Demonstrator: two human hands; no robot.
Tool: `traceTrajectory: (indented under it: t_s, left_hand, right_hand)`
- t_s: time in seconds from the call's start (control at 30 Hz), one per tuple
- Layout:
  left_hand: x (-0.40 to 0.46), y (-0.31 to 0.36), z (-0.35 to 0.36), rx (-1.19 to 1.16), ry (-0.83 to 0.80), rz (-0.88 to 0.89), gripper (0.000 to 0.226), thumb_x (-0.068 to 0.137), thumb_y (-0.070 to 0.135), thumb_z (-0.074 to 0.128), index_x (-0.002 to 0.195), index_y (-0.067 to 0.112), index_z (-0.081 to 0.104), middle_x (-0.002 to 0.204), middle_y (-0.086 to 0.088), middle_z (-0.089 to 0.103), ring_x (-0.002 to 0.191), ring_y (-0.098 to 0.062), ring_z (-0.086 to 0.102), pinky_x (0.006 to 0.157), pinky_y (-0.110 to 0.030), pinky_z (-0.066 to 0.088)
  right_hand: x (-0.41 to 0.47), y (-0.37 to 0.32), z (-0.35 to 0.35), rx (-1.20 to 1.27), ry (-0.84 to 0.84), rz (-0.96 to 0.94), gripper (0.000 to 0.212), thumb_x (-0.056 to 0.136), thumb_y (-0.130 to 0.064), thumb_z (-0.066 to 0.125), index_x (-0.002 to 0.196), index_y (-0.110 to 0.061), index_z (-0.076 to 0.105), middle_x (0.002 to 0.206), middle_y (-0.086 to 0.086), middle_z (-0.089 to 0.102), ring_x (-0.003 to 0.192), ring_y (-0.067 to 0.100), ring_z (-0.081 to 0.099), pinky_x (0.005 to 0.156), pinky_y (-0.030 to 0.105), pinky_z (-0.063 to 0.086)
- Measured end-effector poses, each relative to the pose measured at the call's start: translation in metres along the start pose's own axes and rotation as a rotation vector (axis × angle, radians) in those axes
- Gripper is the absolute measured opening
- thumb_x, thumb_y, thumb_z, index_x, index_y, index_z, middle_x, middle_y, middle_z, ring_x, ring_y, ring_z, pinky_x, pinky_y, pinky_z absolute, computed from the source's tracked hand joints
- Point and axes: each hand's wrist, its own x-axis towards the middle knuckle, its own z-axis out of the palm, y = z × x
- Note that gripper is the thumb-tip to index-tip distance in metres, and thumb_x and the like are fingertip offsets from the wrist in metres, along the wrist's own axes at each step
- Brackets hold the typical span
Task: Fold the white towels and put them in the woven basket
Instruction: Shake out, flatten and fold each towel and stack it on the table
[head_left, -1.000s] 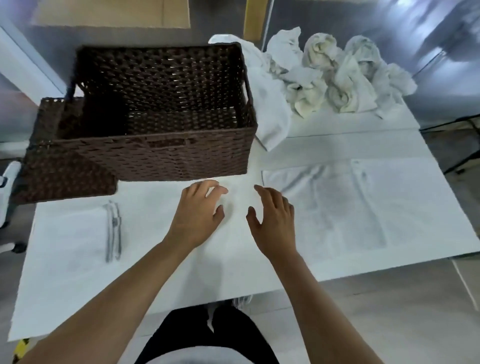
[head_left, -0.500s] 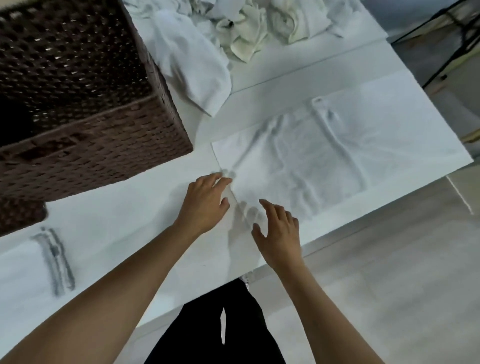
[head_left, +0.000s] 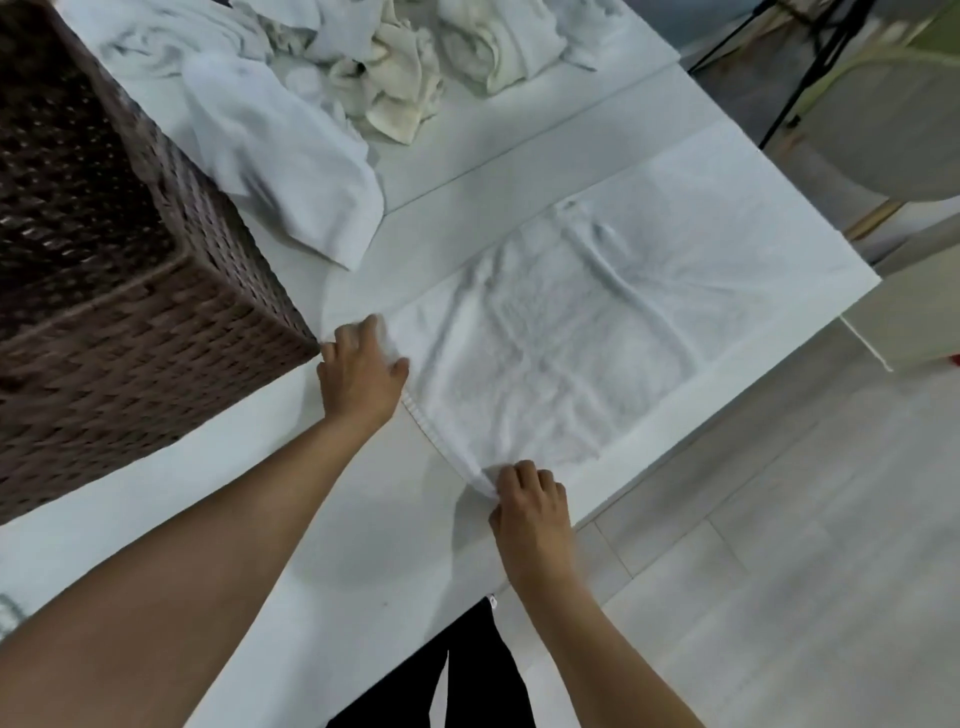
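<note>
A white towel (head_left: 561, 343) lies spread flat on the white table (head_left: 322, 519), right of the dark brown woven basket (head_left: 119, 291). My left hand (head_left: 358, 374) pinches the towel's far left corner, close to the basket's corner. My right hand (head_left: 530, 499) pinches the near left corner at the table's front edge, and that corner is lifted slightly off the table. A pile of crumpled white towels (head_left: 395, 67) lies at the back of the table, with one loose towel (head_left: 280, 156) draped beside the basket.
The table's front edge runs diagonally just behind my right hand, with pale floor (head_left: 779, 571) beyond it. A black tripod leg (head_left: 800, 78) and a pale chair (head_left: 883, 119) stand at the far right. The basket's inside is out of frame.
The view has swung right, toward the spread towel. Both hands moved from open over the table to the towel's left edge and took hold of its two corners.
</note>
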Motion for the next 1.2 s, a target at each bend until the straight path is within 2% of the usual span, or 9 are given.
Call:
traceTrajectory:
  t_s: [0.13, 0.27, 0.43, 0.53, 0.7, 0.8, 0.93, 1.07, 1.2]
  left_hand:
    - [0.024, 0.003, -0.002, -0.391, -0.060, -0.255, 0.070, 0.079, 0.039, 0.079, 0.137, 0.016, 0.047, 0.133, -0.010, 0.055, 0.123, -0.035, 0.051, 0.103, -0.043, 0.045]
    - [0.026, 0.007, -0.009, -0.473, -0.042, -0.259, 0.019, 0.087, 0.021, 0.070, 0.104, 0.011, 0.067, 0.097, -0.006, 0.068, 0.098, -0.033, 0.066, 0.087, -0.038, 0.053]
    - [0.014, 0.007, -0.033, -0.623, 0.036, -0.306, 0.021, 0.096, 0.022, 0.061, 0.109, 0.005, 0.059, 0.105, -0.014, 0.065, 0.096, -0.034, 0.063, 0.084, -0.042, 0.053]
    - [0.003, 0.007, -0.056, -0.697, 0.118, -0.290, 0.020, 0.096, 0.022, 0.062, 0.110, 0.008, 0.060, 0.103, -0.010, 0.065, 0.093, -0.030, 0.062, 0.083, -0.041, 0.052]
    - [-0.006, 0.015, -0.092, -0.773, 0.227, -0.285, 0.018, 0.094, 0.023, 0.064, 0.106, 0.009, 0.064, 0.099, -0.006, 0.068, 0.095, -0.030, 0.066, 0.086, -0.043, 0.055]
    - [-0.006, 0.031, -0.110, -0.807, 0.206, -0.268, 0.014, 0.091, 0.026, 0.066, 0.099, 0.014, 0.066, 0.099, -0.005, 0.070, 0.093, -0.030, 0.068, 0.087, -0.048, 0.057]
    - [0.000, 0.071, -0.125, -0.911, 0.149, -0.236, 0.018, 0.082, 0.027, 0.065, 0.099, 0.022, 0.061, 0.096, -0.003, 0.069, 0.085, -0.031, 0.071, 0.074, -0.052, 0.062]
    - [-0.004, 0.136, -0.139, -1.021, 0.124, -0.162, 0.020, 0.094, 0.004, 0.056, 0.112, 0.014, 0.057, 0.088, -0.018, 0.065, 0.062, -0.035, 0.068, 0.054, -0.039, 0.061]
    - [0.003, 0.192, -0.142, -1.062, 0.158, -0.141, 0.006, 0.094, 0.007, 0.060, 0.094, 0.011, 0.065, 0.085, -0.024, 0.065, 0.054, -0.031, 0.064, 0.049, -0.032, 0.057]
  right_hand:
    - [-0.002, 0.003, -0.017, 0.206, 0.050, 0.148, 0.027, 0.078, 0.001, 0.068, 0.092, -0.019, 0.058, 0.075, -0.007, 0.058, 0.066, 0.019, 0.052, 0.070, 0.033, 0.044]
    - [-0.002, -0.001, -0.047, 0.393, 0.019, 0.216, 0.031, 0.087, 0.007, 0.051, 0.102, -0.020, 0.055, 0.088, -0.006, 0.057, 0.077, 0.020, 0.053, 0.073, 0.035, 0.043]
    - [0.001, -0.010, -0.081, 0.492, -0.030, 0.201, 0.040, 0.085, 0.009, 0.044, 0.109, -0.023, 0.049, 0.099, -0.007, 0.049, 0.083, 0.015, 0.048, 0.064, 0.024, 0.037]
    - [-0.002, -0.017, -0.100, 0.519, -0.059, 0.183, 0.040, 0.086, 0.004, 0.048, 0.108, -0.029, 0.049, 0.101, -0.012, 0.048, 0.078, 0.014, 0.052, 0.061, 0.029, 0.043]
    - [-0.009, -0.019, -0.125, 0.587, -0.056, 0.084, 0.014, 0.097, -0.019, 0.060, 0.102, -0.031, 0.062, 0.100, -0.017, 0.064, 0.091, 0.002, 0.063, 0.076, 0.022, 0.050]
    - [-0.005, -0.010, -0.147, 0.645, -0.003, 0.067, 0.006, 0.099, -0.027, 0.061, 0.097, -0.029, 0.066, 0.089, -0.016, 0.068, 0.087, 0.005, 0.065, 0.074, 0.021, 0.050]
    - [0.009, 0.017, -0.181, 0.731, 0.059, 0.109, 0.009, 0.096, -0.022, 0.064, 0.090, -0.028, 0.067, 0.083, -0.013, 0.066, 0.081, 0.007, 0.062, 0.068, 0.015, 0.045]
    - [0.024, 0.064, -0.212, 0.830, 0.106, 0.151, 0.014, 0.095, -0.021, 0.067, 0.086, -0.031, 0.069, 0.083, -0.012, 0.065, 0.069, 0.009, 0.058, 0.062, 0.017, 0.043]
    - [0.040, 0.124, -0.241, 0.882, 0.092, 0.180, 0.011, 0.096, -0.025, 0.068, 0.087, -0.030, 0.072, 0.072, -0.010, 0.064, 0.059, 0.006, 0.050, 0.057, 0.017, 0.039]
